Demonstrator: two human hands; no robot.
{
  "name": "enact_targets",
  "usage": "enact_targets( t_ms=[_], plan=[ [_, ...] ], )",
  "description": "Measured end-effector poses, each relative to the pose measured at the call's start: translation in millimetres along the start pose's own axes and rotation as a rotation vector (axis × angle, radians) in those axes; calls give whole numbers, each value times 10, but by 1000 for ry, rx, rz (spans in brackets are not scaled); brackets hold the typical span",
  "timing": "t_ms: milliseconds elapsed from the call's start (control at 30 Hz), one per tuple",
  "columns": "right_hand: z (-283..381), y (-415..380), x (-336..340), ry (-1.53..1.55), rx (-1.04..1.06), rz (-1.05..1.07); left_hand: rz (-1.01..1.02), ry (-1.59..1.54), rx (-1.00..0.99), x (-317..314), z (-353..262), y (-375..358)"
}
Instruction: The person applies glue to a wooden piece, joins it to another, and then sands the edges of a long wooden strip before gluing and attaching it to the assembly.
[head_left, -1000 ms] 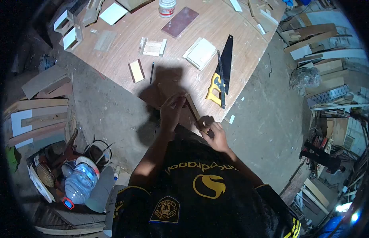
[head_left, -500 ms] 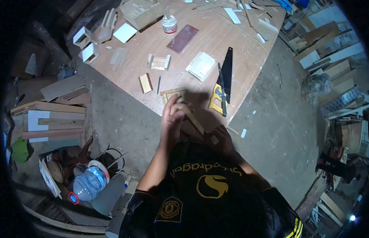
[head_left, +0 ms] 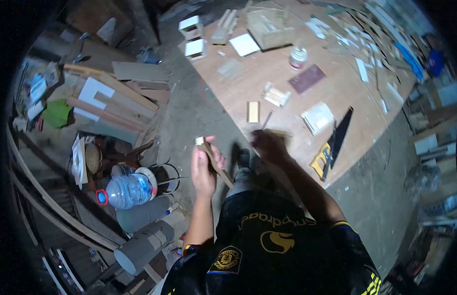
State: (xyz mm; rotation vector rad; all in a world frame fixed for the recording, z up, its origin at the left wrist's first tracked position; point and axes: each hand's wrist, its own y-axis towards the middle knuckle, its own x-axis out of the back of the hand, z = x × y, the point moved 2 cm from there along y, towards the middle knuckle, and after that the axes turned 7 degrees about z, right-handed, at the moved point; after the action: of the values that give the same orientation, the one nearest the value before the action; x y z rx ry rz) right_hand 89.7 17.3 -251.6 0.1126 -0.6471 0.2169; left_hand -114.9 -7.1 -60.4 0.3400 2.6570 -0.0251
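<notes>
My left hand (head_left: 205, 172) is off the table's near edge, its fingers wrapped round a narrow wooden strip (head_left: 219, 169). A small white piece (head_left: 199, 141) shows at the strip's upper end. My right hand (head_left: 270, 146) is over the table's near corner, at the lower end of a pencil (head_left: 268, 119). Its fingers are dark and blurred, so whether they grip the pencil cannot be made out. A wooden piece (head_left: 281, 133) lies partly hidden beside that hand. Left of the pencil is a small yellowish block with dark edges (head_left: 253, 112).
On the table (head_left: 282, 59) are a handsaw (head_left: 340, 130) with a yellow handle, a pale flat block (head_left: 317, 118), a small wooden assembly (head_left: 276, 95), a reddish-brown plate (head_left: 307, 78) and a jar (head_left: 298, 58). A large water bottle (head_left: 127, 191) and boards (head_left: 113, 101) lie at left.
My hands have moved apart: the left has gone left with the wooden strip, the right has reached forward to the pencil. The view has swung left.
</notes>
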Motion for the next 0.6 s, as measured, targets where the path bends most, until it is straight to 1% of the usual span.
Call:
enact_targets(
  t_ms=[33, 67, 133, 167, 233, 267, 300, 333, 367, 433, 500, 567, 600],
  plan=[
    [-200, 239, -100, -279, 101, -7, 12, -12, -6, 20, -41, 28],
    [-115, 402, -37, -280, 120, 4, 13, -17, -22, 51, -79, 56],
    [69, 708, 163, -312, -308, -56, -23, 40, -18, 114, -221, 101],
    [105, 864, 125, -311, -290, -47, -44, 97, 1, 178, -287, 137],
    [67, 1127, 34, -494, -514, -21, -79, 167, -29, 387, -385, 242],
    [-69, 1276, -71, -512, -598, 85, -94, 179, 35, 458, -456, 288],
    [-21, 1370, -103, -514, -589, 88, -104, 188, 98, 528, -503, 356],
    [17, 1416, -125, -543, -660, 92, -75, 219, 30, 589, -519, 452],
    [46, 1447, -135, -572, -735, 94, -75, 217, 24, 668, -557, 540],
    [-33, 1534, -198, -570, -775, 85, 19, -37, 31, 785, -605, 736],
    [-131, 1527, -237, -694, -736, -2, 26, -4, 31, 826, -711, 860],
    [-279, 1491, -336, -703, -757, -40, 10, 150, 100, 878, -822, 972],
    [-404, 1486, -396, -671, -729, -149, 0, 238, 53, 888, -846, 1038]
  ],
)
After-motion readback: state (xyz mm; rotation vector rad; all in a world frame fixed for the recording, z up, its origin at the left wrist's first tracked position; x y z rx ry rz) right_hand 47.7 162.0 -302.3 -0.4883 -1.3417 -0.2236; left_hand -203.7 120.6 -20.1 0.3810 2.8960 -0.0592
